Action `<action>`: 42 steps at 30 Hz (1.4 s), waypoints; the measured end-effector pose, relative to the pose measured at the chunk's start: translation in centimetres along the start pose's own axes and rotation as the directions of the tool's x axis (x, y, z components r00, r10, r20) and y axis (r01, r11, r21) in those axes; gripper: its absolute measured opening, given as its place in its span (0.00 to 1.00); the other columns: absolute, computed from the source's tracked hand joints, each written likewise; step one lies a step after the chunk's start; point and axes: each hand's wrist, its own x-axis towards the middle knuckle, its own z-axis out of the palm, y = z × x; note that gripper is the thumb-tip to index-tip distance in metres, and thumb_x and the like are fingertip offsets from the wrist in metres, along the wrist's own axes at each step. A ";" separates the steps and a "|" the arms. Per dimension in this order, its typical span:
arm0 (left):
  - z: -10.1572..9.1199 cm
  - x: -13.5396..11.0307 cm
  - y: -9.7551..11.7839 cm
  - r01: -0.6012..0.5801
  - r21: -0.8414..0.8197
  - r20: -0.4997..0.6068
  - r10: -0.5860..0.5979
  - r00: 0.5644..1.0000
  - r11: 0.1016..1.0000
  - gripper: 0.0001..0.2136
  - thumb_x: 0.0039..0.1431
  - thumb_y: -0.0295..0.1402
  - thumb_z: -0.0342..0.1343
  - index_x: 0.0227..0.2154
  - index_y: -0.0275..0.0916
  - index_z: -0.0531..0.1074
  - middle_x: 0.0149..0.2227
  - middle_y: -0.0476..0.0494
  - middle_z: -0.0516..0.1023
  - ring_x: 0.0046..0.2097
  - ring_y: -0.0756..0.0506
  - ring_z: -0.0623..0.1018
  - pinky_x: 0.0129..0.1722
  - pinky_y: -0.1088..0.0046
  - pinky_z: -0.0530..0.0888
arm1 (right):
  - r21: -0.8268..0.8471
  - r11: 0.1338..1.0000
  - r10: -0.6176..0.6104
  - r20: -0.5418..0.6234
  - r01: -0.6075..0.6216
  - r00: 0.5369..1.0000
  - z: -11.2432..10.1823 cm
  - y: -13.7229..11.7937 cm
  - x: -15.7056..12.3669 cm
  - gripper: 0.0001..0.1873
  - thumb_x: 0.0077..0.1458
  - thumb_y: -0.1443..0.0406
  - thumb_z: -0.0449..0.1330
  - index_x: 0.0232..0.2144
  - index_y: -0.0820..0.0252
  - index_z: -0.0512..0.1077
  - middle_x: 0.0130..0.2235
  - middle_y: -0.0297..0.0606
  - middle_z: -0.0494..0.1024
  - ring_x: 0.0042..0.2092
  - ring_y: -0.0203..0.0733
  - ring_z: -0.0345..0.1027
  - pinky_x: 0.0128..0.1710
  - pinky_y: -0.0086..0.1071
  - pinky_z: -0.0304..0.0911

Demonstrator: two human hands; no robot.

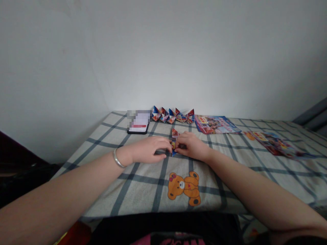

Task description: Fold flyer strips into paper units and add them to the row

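Observation:
A small folded piece of colourful printed paper [174, 140] lies on the checked bedsheet [143, 183] in the middle of the view. My left hand [149, 149], with a silver bangle at the wrist, pinches its left side with curled fingers. My right hand [191, 145] presses and pinches its right side. Most of the paper is hidden under my fingers; only a red and blue strip shows between them.
A row of several folded paper shapes [173, 115] stands by the white wall. A phone [138, 123] lies to their left. Printed colour sheets lie to the right [216, 124] and far right [276, 144]. A bear print [184, 188] marks the sheet near me.

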 end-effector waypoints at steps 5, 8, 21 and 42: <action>0.3 -0.2 0.4 0.026 0.046 0.031 -0.027 0.999 0.999 0.15 0.58 0.30 0.56 0.49 0.44 0.73 0.50 0.42 0.72 0.51 0.43 0.73 0.55 0.63 0.70 | -0.053 0.997 0.048 -0.014 -0.049 0.999 0.3 -0.2 0.1 0.02 0.54 0.67 0.63 0.29 0.58 0.73 0.32 0.36 0.77 0.37 0.41 0.67 0.40 0.33 0.56; 0.5 -0.1 0.6 0.049 0.092 0.034 -0.052 0.998 0.995 0.17 0.57 0.32 0.59 0.50 0.45 0.73 0.50 0.41 0.71 0.51 0.42 0.73 0.54 0.62 0.70 | -0.074 0.995 0.059 -0.034 -0.061 0.998 0.3 -0.2 0.1 0.03 0.54 0.67 0.64 0.29 0.59 0.73 0.32 0.36 0.77 0.38 0.42 0.67 0.40 0.33 0.56; 0.2 0.3 1.2 0.030 0.241 0.024 -0.037 0.999 0.970 0.10 0.60 0.31 0.56 0.44 0.45 0.75 0.50 0.42 0.70 0.54 0.40 0.69 0.61 0.52 0.61 | -0.061 0.995 0.073 -0.047 -0.075 0.996 0.2 -0.3 0.0 0.04 0.53 0.68 0.65 0.31 0.59 0.72 0.35 0.37 0.76 0.39 0.42 0.66 0.41 0.34 0.57; 0.0 0.3 1.1 -0.010 0.165 0.048 0.002 0.999 0.986 0.07 0.63 0.36 0.54 0.40 0.41 0.74 0.45 0.43 0.75 0.50 0.42 0.72 0.54 0.63 0.68 | -0.062 0.992 0.111 -0.011 -0.112 0.994 0.9 0.0 -0.6 0.23 0.54 0.61 0.61 0.51 0.61 0.65 0.61 0.51 0.65 0.63 0.53 0.55 0.61 0.50 0.52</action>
